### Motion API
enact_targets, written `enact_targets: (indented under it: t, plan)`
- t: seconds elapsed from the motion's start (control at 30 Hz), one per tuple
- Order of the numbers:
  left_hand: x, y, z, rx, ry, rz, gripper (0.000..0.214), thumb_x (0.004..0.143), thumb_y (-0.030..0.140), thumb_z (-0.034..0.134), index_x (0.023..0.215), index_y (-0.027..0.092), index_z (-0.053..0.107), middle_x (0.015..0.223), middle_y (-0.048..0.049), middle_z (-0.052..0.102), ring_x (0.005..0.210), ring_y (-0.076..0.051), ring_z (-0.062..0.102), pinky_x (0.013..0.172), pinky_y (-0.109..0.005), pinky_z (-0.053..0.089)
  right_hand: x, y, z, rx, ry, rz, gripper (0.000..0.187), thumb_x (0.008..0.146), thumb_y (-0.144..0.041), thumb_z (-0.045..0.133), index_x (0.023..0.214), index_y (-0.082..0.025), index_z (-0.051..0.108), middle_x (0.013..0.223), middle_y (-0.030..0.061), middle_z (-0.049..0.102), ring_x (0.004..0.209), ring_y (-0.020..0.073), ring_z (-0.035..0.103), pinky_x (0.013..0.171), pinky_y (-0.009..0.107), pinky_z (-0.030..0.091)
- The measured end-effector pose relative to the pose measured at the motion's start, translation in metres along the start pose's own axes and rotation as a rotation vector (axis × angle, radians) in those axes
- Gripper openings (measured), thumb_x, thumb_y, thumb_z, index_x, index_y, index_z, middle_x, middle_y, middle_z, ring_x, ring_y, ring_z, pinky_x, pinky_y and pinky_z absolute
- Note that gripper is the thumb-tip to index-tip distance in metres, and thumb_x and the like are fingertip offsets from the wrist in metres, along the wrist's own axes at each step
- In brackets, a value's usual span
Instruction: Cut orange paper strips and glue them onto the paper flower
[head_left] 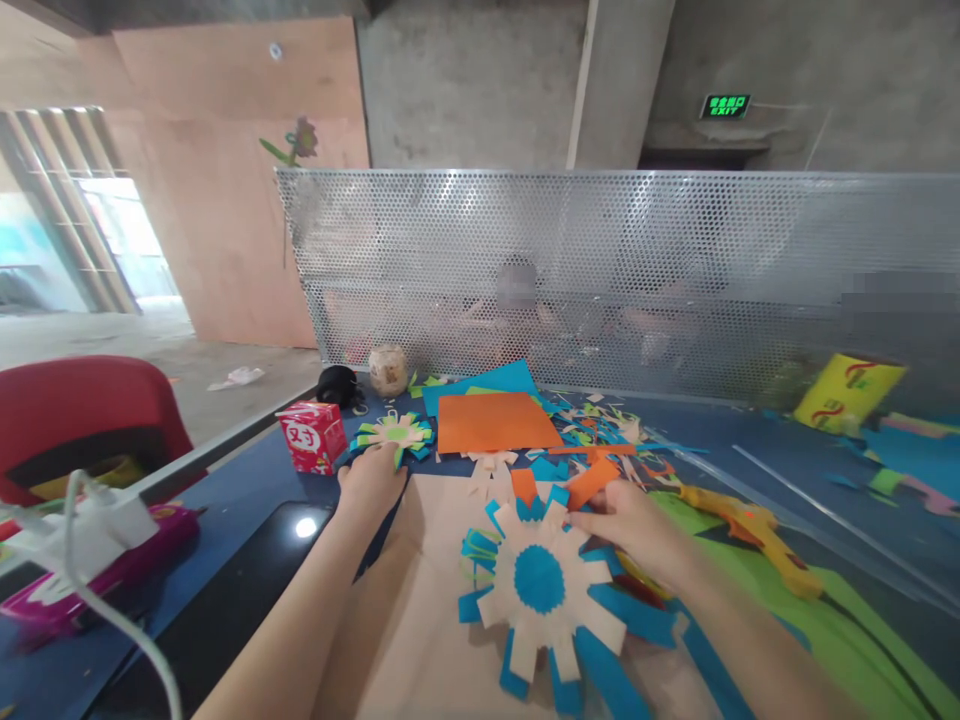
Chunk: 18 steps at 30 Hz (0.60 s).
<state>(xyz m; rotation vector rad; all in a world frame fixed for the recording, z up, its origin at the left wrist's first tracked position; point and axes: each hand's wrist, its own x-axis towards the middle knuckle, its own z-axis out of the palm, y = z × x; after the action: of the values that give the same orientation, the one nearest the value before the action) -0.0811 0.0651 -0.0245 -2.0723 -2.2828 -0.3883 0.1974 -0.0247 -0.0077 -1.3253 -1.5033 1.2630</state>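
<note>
My left hand (371, 482) reaches forward onto the blue table, fingers curled down at the near edge of a small beige, green and blue paper flower (395, 433); whether it grips the flower I cannot make out. My right hand (628, 520) pinches the upper right edge of a large beige and blue paper flower (544, 590) with a blue round centre. An orange paper strip (592, 480) lies at its fingertips. The large flower rests on a beige sheet (427, 610).
A red and white box (313, 436), an orange sheet (491, 421) on blue paper, paper scraps and a yellow glue gun (750, 530) lie on the table. A perforated metal screen (600, 270) closes the back. A red chair (82, 415) and a white power strip (105, 520) are at the left.
</note>
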Motion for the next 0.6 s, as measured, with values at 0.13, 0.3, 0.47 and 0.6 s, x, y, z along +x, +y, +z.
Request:
enact_targets:
  t: [0.13,0.3,0.47,0.6]
  plan:
    - [0.0047,-0.0034,0.0021,-0.034,0.011,0.031,0.035,0.071,0.017,0.043,0.104,0.015,0.054,0.111,-0.0140,0.056,0.102,-0.027,0.052,0.080,-0.036,0.042,0.0010,0.0026,0.0000,0.003,-0.003,0.008,0.023,0.065,-0.028,0.059,0.085,-0.016,0.059,0.080,0.0036,0.066,0.068,0.0146,0.060,0.056,0.023,0.047]
    - [0.0090,-0.0068,0.0055,-0.061,0.031,0.046,0.035,0.072,0.018,0.044,0.106,0.013,0.052,0.112,-0.0112,0.056,0.102,-0.021,0.053,0.081,-0.025,0.041,0.0011,0.0042,-0.0007,-0.044,0.027,0.008,0.020,0.067,-0.027,0.058,0.083,-0.016,0.061,0.077,0.0030,0.065,0.066,0.0132,0.059,0.056,0.023,0.048]
    - [0.0073,-0.0054,0.0052,-0.050,0.059,0.020,0.036,0.072,0.025,0.047,0.106,0.014,0.052,0.110,-0.0132,0.056,0.098,-0.026,0.054,0.077,-0.032,0.043,0.0002,0.0024,-0.0002,-0.069,0.009,0.014,0.017,0.067,-0.025,0.056,0.081,-0.015,0.061,0.074,0.0028,0.064,0.064,0.0130,0.058,0.056,0.023,0.048]
    - [0.0040,-0.0025,0.0042,0.037,0.041,-0.007,0.036,0.072,0.029,0.046,0.104,0.018,0.055,0.111,-0.0132,0.056,0.101,-0.033,0.050,0.076,-0.044,0.041,0.0008,0.0036,-0.0002,-0.071,0.005,0.019,0.013,0.068,-0.025,0.056,0.075,-0.015,0.060,0.073,0.0029,0.063,0.065,0.0136,0.058,0.057,0.023,0.047]
